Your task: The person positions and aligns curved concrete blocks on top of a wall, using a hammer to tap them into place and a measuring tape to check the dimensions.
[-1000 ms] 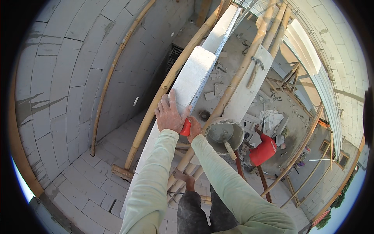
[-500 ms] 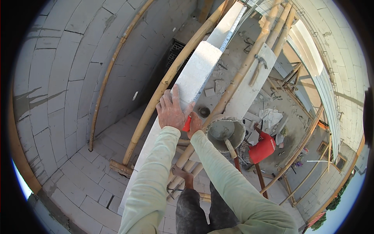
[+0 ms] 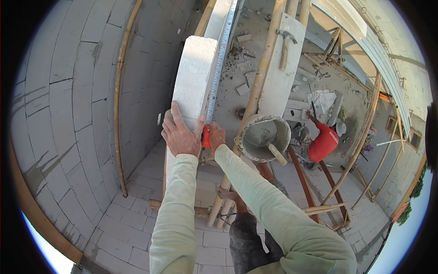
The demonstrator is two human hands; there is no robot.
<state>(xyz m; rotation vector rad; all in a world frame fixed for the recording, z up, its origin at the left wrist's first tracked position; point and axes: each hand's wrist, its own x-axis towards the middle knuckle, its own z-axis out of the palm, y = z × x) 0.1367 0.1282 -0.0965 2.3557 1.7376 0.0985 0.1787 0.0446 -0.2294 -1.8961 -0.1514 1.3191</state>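
Observation:
A pale lightweight concrete block [image 3: 195, 75] lies on top of a narrow wall running away from me. Spread fingers of my left hand [image 3: 182, 134] rest on its near end, the thumb reaching toward the side. My right hand [image 3: 216, 137] is closed round the red case of a tape measure [image 3: 206, 137], just right of the left thumb. From the case, the tape blade [image 3: 219, 64] stretches along the block's right side and on past its far end. The fingers round the case are partly hidden.
Right of my hands stands a mortar bucket [image 3: 286, 137] with a handled tool [image 3: 277, 155] in it. A hammer [image 3: 286, 43] lies on a plank [image 3: 273, 84] beside bamboo poles [image 3: 261, 82]. Below, a person in a red shirt [image 3: 323, 142] works on the rubble-strewn floor.
The view has swung, so the block and my hands appear further left. Both hands keep their places at the block's near end and on the tape measure. The person below has an arm stretched out.

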